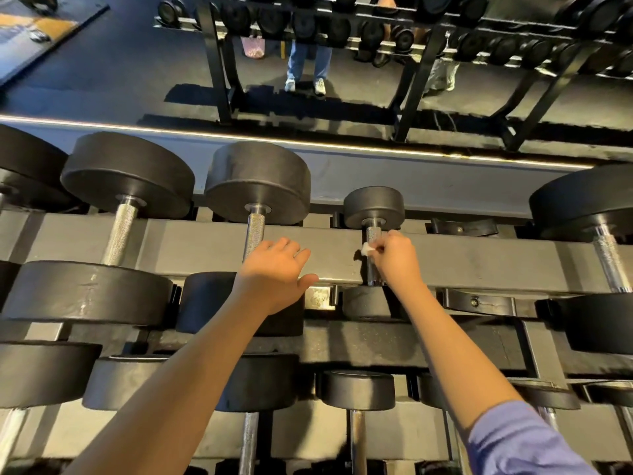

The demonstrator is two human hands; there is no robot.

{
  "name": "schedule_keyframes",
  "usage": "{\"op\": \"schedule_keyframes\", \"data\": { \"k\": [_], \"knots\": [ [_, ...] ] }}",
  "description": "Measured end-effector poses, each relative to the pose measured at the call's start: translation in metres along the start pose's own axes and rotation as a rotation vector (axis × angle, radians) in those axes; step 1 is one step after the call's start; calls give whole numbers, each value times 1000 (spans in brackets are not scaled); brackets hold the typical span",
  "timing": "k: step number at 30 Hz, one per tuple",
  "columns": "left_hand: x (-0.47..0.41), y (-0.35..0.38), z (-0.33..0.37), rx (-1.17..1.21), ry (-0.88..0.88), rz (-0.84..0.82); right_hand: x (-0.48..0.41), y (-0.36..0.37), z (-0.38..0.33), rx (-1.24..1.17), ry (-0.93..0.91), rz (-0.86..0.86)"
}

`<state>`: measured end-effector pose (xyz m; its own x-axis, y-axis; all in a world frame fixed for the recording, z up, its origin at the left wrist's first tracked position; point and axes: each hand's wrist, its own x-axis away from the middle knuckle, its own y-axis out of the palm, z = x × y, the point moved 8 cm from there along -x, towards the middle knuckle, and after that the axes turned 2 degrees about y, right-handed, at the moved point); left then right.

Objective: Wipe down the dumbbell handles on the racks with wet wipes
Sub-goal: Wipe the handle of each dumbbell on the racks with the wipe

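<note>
A small black dumbbell (374,206) lies on the upper shelf of the grey rack (191,245), its chrome handle (372,234) pointing toward me. My right hand (395,257) is curled round that handle and holds a small white wet wipe (367,249) against it. My left hand (274,272) rests with relaxed fingers on the rack's rail, over the near end of the neighbouring dumbbell's knurled handle (255,231). That larger dumbbell (258,181) sits just left of the small one.
More big dumbbells (126,173) fill the upper shelf to the left and far right (585,200). An empty cradle (464,228) lies right of the small dumbbell. A lower shelf holds further dumbbells (358,389). A mirror behind reflects another rack (414,84) and a person's legs (308,63).
</note>
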<state>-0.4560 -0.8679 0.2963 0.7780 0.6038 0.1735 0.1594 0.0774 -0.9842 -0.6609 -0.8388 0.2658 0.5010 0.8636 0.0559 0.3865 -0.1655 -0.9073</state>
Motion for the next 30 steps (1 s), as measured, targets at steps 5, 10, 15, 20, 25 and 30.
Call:
{"op": "schedule_keyframes", "data": {
  "k": [5, 10, 15, 20, 25, 30],
  "knots": [
    [1, -1, 0, 11, -22, -26, 20, 12, 25, -101, 126, -166],
    [1, -2, 1, 42, -35, -36, 25, -7, 31, -237, 210, 45],
    [1, -2, 2, 60, -7, -21, 36, 8, 35, -155, 308, -118],
    [-2, 2, 2, 52, 21, -64, 38, -11, 34, -306, 343, 133],
    [-18, -1, 19, 163, 105, -39, 43, 5, 38, -362, 378, 13],
    [-52, 9, 44, 587, 73, 4, 50, -5, 34, -326, 270, 18]
  ]
}}
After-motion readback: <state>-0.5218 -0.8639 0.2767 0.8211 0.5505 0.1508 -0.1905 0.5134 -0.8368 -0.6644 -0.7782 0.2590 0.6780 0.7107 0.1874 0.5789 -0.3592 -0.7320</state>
